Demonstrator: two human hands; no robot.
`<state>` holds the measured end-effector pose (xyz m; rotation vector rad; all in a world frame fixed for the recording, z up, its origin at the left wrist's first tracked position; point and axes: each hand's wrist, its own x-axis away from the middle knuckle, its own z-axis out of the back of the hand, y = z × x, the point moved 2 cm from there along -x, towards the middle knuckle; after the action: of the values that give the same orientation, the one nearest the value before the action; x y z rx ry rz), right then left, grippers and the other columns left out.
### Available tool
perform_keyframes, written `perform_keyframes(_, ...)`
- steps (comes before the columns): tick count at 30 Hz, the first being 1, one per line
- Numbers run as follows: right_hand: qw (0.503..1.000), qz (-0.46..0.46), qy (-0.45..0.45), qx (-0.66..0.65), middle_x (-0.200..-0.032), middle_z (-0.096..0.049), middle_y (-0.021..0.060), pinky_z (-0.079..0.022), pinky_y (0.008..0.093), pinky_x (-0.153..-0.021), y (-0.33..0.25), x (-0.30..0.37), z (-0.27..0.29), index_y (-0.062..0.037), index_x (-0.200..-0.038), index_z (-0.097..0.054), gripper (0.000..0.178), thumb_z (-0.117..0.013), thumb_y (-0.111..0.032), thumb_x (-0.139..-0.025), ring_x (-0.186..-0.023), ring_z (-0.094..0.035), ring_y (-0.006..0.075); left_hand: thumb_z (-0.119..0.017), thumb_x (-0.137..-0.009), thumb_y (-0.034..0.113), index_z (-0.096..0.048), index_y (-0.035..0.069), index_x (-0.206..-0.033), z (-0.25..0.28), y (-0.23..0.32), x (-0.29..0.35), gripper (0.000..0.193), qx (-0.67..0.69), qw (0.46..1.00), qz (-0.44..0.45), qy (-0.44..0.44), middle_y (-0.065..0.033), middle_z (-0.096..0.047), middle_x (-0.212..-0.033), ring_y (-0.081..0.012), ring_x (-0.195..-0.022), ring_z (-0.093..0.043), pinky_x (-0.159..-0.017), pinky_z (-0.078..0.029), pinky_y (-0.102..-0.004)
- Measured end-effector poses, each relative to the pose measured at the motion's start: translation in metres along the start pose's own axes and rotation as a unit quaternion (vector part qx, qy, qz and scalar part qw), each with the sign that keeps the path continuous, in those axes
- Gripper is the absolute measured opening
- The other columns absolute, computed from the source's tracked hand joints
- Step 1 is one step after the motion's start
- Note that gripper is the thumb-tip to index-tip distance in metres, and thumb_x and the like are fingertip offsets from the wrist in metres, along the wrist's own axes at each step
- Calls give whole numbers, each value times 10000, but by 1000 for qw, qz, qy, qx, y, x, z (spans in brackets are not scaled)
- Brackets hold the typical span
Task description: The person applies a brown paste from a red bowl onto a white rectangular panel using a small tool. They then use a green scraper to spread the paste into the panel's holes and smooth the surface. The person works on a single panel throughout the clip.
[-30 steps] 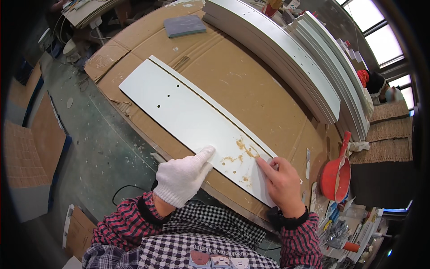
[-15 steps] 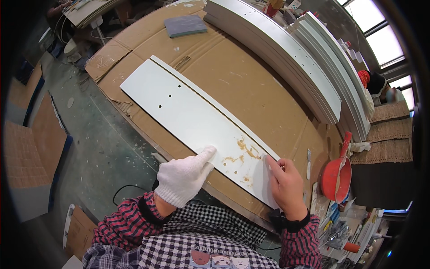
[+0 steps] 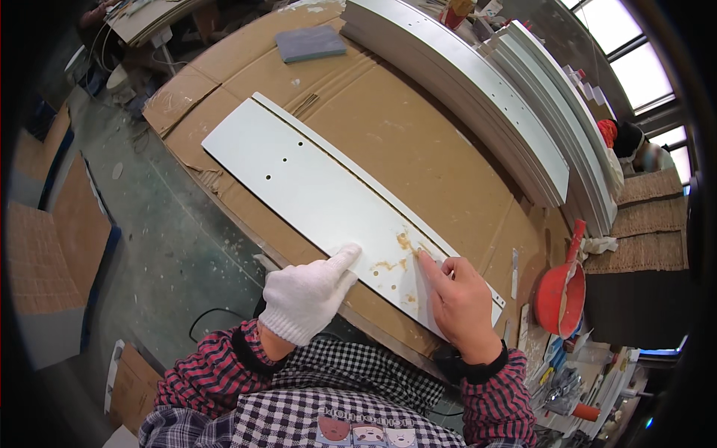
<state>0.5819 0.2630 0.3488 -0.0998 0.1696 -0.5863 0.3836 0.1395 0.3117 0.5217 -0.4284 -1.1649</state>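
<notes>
A long white panel [image 3: 299,209] lies slantwise on a cardboard-covered table. It has a groove along its far edge, several drilled holes, and smears of tan filler [image 3: 404,240] near its right end. My left hand [image 3: 308,297], in a white knit glove, grips the near edge, with the index finger on top; its lower fingers are hidden. My bare right hand [image 3: 461,305] rests over the right end. Its index finger reaches out to the filler smears, the thumb stands apart, and the other fingers are curled partly out of sight.
Stacked white panels [image 3: 455,82] stand along the table's far right side. A grey flat block [image 3: 310,43] sits at the far left of the cardboard [image 3: 366,112]. To the right are a red pan-like scoop [image 3: 551,306], a thin metal strip [image 3: 514,273] and assorted tools.
My right hand has slid left and inward, its index finger moving from the panel's far edge onto the filler smears. The panel's right corner now shows. My left hand stays put.
</notes>
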Motion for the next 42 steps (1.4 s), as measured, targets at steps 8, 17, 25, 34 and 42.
perform_keyframes(8, 1000, -14, 12, 13, -857, -555, 66, -502, 367, -637, 7, -8, 5, -167, -1213, -713, 447, -628, -25, -798, -766, -595, 244, -624, -950, 272, -661, 192, -1266, 0, 1, 0, 329, -4, 1000, 4, -4, -79, -714, -713, -193, -531, -688, -573, -567, -315)
perform_keyframes(17, 1000, -15, -8, -20, -869, -565, 72, -509, 373, -640, 6, -2, -5, -131, -1220, -708, 448, -614, -10, -799, -765, -599, 250, -642, -937, 276, -664, 190, -1258, -1, 1, 0, 333, -31, 999, -11, 23, -85, -712, -719, -235, -590, -699, -596, -571, -337)
perform_keyframes(25, 1000, -24, 4, -6, -877, -574, 67, -518, 372, -646, -1, -4, -7, -91, -1236, -690, 464, -610, -1, -788, -758, -605, 250, -633, -941, 266, -659, 182, -1263, -1, 0, -1, 334, -3, 1000, 11, -10, -82, -714, -726, -207, -550, -691, -588, -567, -323)
perform_keyframes(34, 1000, -13, 11, 1, -880, -569, 71, -517, 362, -640, 2, -13, -8, -65, -1243, -679, 471, -615, -5, -780, -756, -600, 242, -639, -943, 274, -661, 187, -1266, 1, 1, -1, 335, -5, 1000, 4, -2, -79, -712, -710, -202, -536, -686, -575, -565, -320)
perform_keyframes(42, 1000, 18, 4, -8, -873, -570, 67, -514, 354, -635, -12, -23, -10, -77, -1244, -681, 462, -613, -23, -790, -749, -598, 240, -638, -937, 321, -631, 220, -1277, -3, -2, 1, 355, -1, 1000, -2, 10, -87, -681, -688, -291, -604, -686, -549, -545, -406)
